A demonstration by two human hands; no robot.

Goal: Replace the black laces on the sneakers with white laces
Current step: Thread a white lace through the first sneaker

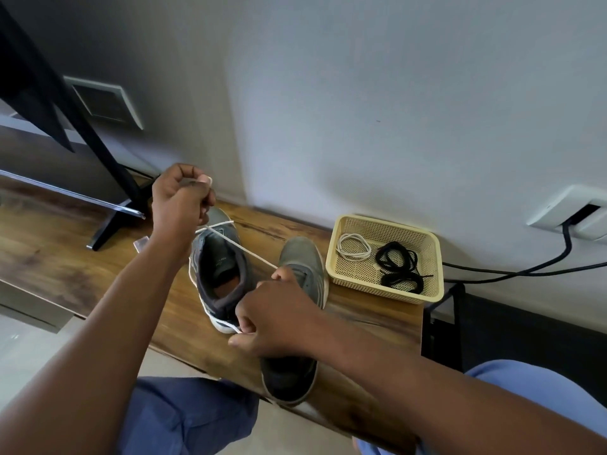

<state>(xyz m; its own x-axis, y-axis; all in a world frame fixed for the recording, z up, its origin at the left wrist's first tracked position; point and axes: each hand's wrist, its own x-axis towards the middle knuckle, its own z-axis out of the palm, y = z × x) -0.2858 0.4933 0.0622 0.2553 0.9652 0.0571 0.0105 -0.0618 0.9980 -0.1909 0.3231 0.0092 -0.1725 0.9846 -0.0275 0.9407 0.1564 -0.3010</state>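
Pulling a white lace (244, 249) taut across the left sneaker (219, 274), your left hand (179, 200) pinches one end at 11 o'clock while your right hand (274, 318) closes on the other. The second sneaker (303, 267) sits alongside on the table (65, 257); at 3 o'clock, a basket (423, 274) holds black laces (397, 267) and another white lace (354, 246).

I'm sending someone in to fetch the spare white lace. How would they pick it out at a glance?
Find the wooden bench against the wall; at its right end sits a cream mesh basket. Inside, on the left, lies the white lace, coiled in a loose loop. Beside it is a tangle of black laces, so colour alone sets it apart.
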